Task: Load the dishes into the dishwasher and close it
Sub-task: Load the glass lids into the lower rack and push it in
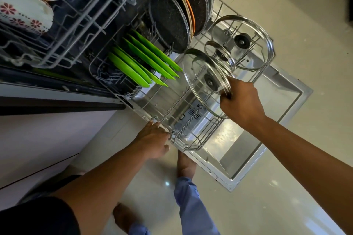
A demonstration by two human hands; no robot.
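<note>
- The right hand [241,104] grips the metal rim of a glass lid [205,82], fingers curled round its near edge; the lid stands tilted on edge in the lower rack [193,139].
- The left hand [153,139] rests on the near corner of the lower rack, fingers stretched along the wire edge; whether they curl round the wire cannot be told.
- The lower rack is pulled out over the open door [267,139], which lies flat below both hands.
- Beyond the right hand stand two more glass lids: a small lid [219,54] just behind the held one, and a large lid [246,42] farther back, each with a dark knob.
- Ahead of the left hand, a row of green plates [141,63] stands on edge in the rack, close together and leaning the same way.
- Behind the plates, well beyond both hands, dark speckled pans [172,23] stand upright, with an orange-rimmed one between them.
- Above and to the left of the left hand, the upper rack [76,30] is partly drawn out and holds a flowered cup [24,11] and another pale piece, blurred.
- Under the arms lies a pale glossy floor [286,196], with the person's feet and blue trouser legs [191,206] below the left hand.
- A white cabinet front [47,139] runs to the left of the left arm.
</note>
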